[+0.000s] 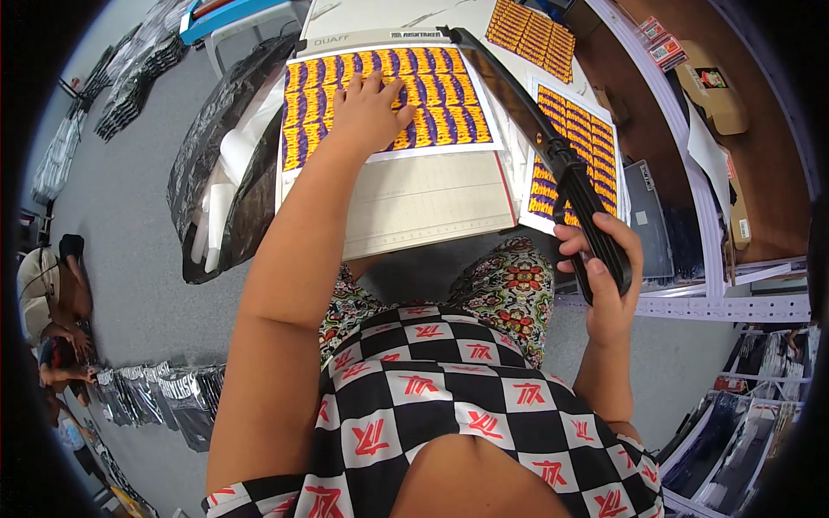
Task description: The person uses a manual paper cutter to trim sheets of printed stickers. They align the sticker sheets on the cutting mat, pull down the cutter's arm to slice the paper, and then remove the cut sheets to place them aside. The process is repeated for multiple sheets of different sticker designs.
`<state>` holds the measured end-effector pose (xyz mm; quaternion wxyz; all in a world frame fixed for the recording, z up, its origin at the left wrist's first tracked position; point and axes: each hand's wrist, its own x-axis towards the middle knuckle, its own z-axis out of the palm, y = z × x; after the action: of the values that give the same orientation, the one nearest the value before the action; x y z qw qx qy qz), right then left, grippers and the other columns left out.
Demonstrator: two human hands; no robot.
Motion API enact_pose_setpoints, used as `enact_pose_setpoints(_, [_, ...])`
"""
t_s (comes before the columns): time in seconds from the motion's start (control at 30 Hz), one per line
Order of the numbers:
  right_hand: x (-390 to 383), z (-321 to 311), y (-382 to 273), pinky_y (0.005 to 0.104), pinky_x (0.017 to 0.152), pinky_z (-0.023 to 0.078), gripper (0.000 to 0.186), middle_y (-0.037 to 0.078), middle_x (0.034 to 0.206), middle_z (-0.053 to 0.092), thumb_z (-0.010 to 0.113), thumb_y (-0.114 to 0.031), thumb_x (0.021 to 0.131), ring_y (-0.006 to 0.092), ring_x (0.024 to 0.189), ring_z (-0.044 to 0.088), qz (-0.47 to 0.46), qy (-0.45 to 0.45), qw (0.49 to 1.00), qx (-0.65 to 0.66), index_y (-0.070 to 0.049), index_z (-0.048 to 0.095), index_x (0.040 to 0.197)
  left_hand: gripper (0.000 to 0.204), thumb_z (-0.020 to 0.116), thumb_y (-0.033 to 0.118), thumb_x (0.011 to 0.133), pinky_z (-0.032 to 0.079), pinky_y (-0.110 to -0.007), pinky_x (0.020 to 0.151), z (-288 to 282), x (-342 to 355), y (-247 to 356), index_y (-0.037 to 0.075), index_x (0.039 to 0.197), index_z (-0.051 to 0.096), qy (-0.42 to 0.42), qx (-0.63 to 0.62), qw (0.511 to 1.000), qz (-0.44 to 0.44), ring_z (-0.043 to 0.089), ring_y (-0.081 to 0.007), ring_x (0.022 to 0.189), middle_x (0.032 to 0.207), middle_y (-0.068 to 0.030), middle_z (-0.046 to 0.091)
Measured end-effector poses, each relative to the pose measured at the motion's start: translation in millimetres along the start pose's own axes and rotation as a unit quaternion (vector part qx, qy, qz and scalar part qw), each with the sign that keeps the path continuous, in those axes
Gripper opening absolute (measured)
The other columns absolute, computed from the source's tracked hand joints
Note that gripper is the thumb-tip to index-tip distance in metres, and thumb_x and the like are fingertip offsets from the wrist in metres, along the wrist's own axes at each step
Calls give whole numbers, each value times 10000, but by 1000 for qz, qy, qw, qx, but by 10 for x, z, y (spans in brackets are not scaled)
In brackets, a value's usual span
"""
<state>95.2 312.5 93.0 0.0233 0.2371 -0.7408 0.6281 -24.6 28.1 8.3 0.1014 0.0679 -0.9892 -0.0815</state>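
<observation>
A printed sheet (445, 99) with rows of orange and purple labels lies on the pale board of a guillotine paper cutter (423, 197). My left hand (371, 114) rests flat on the sheet, fingers spread. My right hand (615, 276) is wrapped round the black handle (596, 226) of the cutter's blade arm (509, 91). The arm is raised and slants out past the right side of the board. Beside the cutter, partly behind the arm, lies another sheet (598, 147) of the same kind. Trimmed label pieces (531, 39) sit farther back on the white table.
A black plastic bag (194, 207) with white paper scraps hangs open at the table's left. Shelving with a pale perforated rail (682, 308) stands at right. Packed goods (160, 384) lie on the grey floor, and other people (52, 285) sit at far left.
</observation>
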Motion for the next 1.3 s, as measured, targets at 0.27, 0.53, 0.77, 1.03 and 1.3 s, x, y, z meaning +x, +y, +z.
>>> enact_pose_setpoints(0.27, [-31,6,63,251,701,447,358,123,865,554,466,-142,828,241,927,548,-21,-5,1000,-5,4,386,1145,506,403,464,819,202,-478,983,35,10,-26,192,1245,398,13,5,1000,6,243,-298,1237,1317,-114,315])
enact_pose_setpoints(0.53, [-102,9,200,272,702,436,360,127,859,545,477,-144,831,250,920,542,-41,-12,999,9,12,386,1141,508,418,468,808,206,-466,980,45,9,-33,198,1238,410,18,2,1000,5,244,-282,1235,1314,-104,323])
enact_pose_setpoints(0.77, [-194,2,390,287,714,431,352,132,857,541,471,-143,835,251,916,539,-66,-22,998,2,10,387,1141,510,419,472,806,209,-468,981,55,5,-27,204,1240,408,28,16,999,9,254,-291,1232,1315,-102,325])
enact_pose_setpoints(1.03, [-275,8,595,313,749,435,338,140,851,541,463,-128,836,253,911,541,-102,-23,995,1,10,388,1134,515,409,490,810,194,-461,993,79,13,-49,222,1249,394,30,28,999,11,243,-277,1242,1321,-90,318])
enact_pose_setpoints(1.3, [-333,7,753,330,732,445,333,157,846,536,464,-113,837,263,895,551,-133,-25,991,-19,15,381,1133,512,418,490,807,193,-455,994,119,20,-66,220,1241,407,45,20,999,13,245,-279,1241,1318,-93,326])
